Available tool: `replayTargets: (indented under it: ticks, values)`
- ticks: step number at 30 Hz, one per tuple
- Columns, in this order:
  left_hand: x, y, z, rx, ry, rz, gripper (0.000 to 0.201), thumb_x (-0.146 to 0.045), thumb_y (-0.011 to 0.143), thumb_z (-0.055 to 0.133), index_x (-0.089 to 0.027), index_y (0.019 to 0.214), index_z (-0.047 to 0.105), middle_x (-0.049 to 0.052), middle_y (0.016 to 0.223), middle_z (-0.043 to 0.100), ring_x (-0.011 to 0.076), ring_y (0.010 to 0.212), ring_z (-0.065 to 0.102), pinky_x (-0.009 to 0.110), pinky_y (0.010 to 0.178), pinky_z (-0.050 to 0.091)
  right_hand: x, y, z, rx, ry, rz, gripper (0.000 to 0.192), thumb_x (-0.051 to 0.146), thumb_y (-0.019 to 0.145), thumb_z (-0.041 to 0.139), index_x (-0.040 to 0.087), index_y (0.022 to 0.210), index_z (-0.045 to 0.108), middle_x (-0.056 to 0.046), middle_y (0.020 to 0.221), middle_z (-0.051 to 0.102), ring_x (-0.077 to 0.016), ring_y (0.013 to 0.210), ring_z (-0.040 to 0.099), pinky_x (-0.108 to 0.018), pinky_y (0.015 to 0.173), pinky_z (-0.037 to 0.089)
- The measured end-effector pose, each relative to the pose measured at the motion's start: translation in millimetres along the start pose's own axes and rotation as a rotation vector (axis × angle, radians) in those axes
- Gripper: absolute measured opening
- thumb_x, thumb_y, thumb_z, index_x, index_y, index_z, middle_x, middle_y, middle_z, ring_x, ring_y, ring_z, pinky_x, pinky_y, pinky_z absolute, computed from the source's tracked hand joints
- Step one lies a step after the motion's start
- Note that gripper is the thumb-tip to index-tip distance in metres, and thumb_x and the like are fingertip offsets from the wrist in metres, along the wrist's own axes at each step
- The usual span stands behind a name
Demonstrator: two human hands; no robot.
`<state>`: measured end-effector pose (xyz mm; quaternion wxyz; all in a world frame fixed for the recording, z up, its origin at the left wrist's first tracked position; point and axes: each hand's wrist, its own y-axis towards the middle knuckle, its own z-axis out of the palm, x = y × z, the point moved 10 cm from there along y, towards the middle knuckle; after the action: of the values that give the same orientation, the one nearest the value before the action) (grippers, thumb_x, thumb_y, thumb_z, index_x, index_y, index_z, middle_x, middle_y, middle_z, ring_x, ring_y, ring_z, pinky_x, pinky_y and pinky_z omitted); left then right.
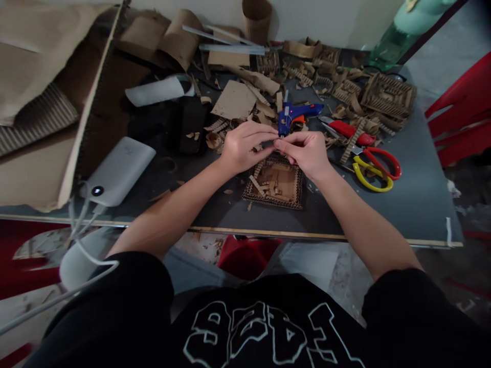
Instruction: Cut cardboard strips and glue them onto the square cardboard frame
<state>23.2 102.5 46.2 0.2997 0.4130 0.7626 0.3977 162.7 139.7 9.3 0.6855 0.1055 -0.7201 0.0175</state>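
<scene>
My left hand (243, 145) and my right hand (305, 151) meet fingertip to fingertip above a square cardboard tray (276, 184) edged with corrugated strips. Between the fingertips I pinch a small cardboard piece (271, 148), mostly hidden by my fingers. Several small cardboard strips lie inside the tray. A blue glue gun (297, 113) lies just beyond my hands, its nozzle pointing toward them.
Red scissors (360, 139) and yellow scissors (370, 176) lie right of my hands. A white power bank (118, 171) with cable sits at left. Cardboard scraps (345, 87), rolls and glue sticks (230, 48) cover the back of the dark table (414, 204). Red chair (464, 112) at right.
</scene>
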Motion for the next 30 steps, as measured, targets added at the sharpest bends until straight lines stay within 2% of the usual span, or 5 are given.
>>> replayTargets:
  ticks: [10, 14, 19, 25, 30]
  values:
    - [0, 7, -11.1, -0.097, -0.136, -0.075, 0.010, -0.023, 0.086, 0.076, -0.018, 0.094, 0.073, 0.003, 0.095, 0.081, 0.0140, 0.087, 0.077, 0.025, 0.081, 0.062, 10, 4, -19, -0.056, -0.263, -0.063, 0.048, 0.069, 0.076, 0.078, 0.022, 0.068, 0.076, 0.000, 0.055, 0.064, -0.0098, 0.044, 0.049, -0.028, 0.046, 0.039]
    - [14, 5, -7.8, -0.077, -0.245, -0.220, 0.009, -0.023, 0.085, 0.076, -0.016, 0.090, 0.075, 0.006, 0.094, 0.081, 0.0115, 0.079, 0.074, 0.017, 0.057, 0.053, 21, 32, -60, -0.261, -0.634, -0.185, 0.024, 0.042, 0.089, 0.070, 0.021, 0.094, 0.077, -0.007, 0.088, 0.077, -0.0230, 0.081, 0.071, -0.041, 0.081, 0.059]
    - [19, 3, -9.2, -0.105, -0.254, -0.232, 0.008, -0.021, 0.084, 0.077, -0.015, 0.090, 0.075, 0.006, 0.094, 0.081, 0.0109, 0.078, 0.073, 0.014, 0.051, 0.048, 2, 91, -64, 0.019, -1.182, -0.161, 0.063, 0.020, 0.073, 0.081, 0.016, 0.134, 0.066, -0.016, 0.135, 0.067, -0.0391, 0.127, 0.061, -0.054, 0.109, 0.051]
    - [19, 3, -8.0, -0.117, -0.261, -0.201, 0.008, -0.017, 0.080, 0.077, -0.013, 0.088, 0.075, 0.007, 0.090, 0.080, 0.0132, 0.082, 0.075, 0.014, 0.054, 0.050, -23, 120, -49, 0.381, -1.490, -0.057, 0.053, 0.031, 0.068, 0.082, 0.018, 0.119, 0.073, -0.014, 0.117, 0.074, -0.0408, 0.110, 0.068, -0.055, 0.097, 0.056]
    - [21, 2, -11.7, -0.160, -0.249, -0.210, 0.008, -0.017, 0.080, 0.077, -0.013, 0.087, 0.075, 0.007, 0.090, 0.080, 0.0115, 0.079, 0.074, 0.014, 0.054, 0.050, 32, 113, -41, 0.316, -1.553, -0.252, 0.057, 0.024, 0.072, 0.067, 0.027, 0.129, 0.066, -0.012, 0.135, 0.065, -0.0384, 0.115, 0.062, -0.053, 0.100, 0.051]
